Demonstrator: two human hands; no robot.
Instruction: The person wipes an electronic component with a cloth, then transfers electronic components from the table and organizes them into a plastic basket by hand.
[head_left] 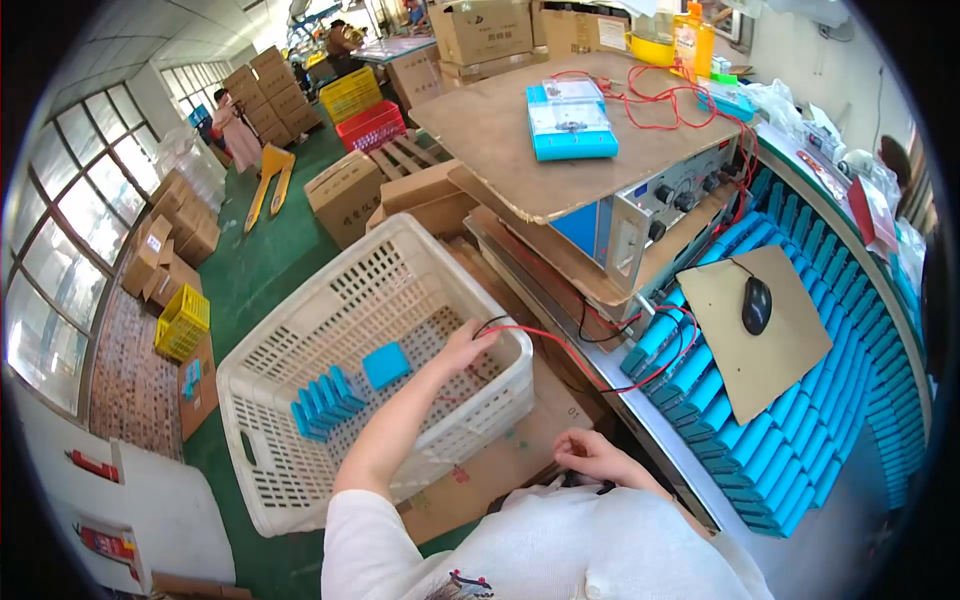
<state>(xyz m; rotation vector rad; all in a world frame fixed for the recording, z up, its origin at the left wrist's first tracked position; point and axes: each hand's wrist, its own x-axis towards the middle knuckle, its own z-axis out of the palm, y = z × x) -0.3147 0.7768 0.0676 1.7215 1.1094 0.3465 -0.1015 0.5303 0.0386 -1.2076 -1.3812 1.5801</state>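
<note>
My left hand [468,347] is closed around red and black test leads [545,338], over the right end of a white plastic crate [300,285]. The leads run from the hand toward the bench on the right. Inside the crate, several blue plastic cases [325,402] stand in a row, and another blue case [386,365] lies apart from them. My right hand [600,458] is close to my body, beside the bench edge, with its fingers curled. Whatever it may hold is hidden.
A panelled instrument [665,200] sits under a brown board [480,110] bearing a blue-and-clear device [571,120]. Rows of blue cases [760,470] fill the right bench, with a mouse [756,305] on cardboard. A yellow pallet jack [270,185] and a person [236,132] are farther off.
</note>
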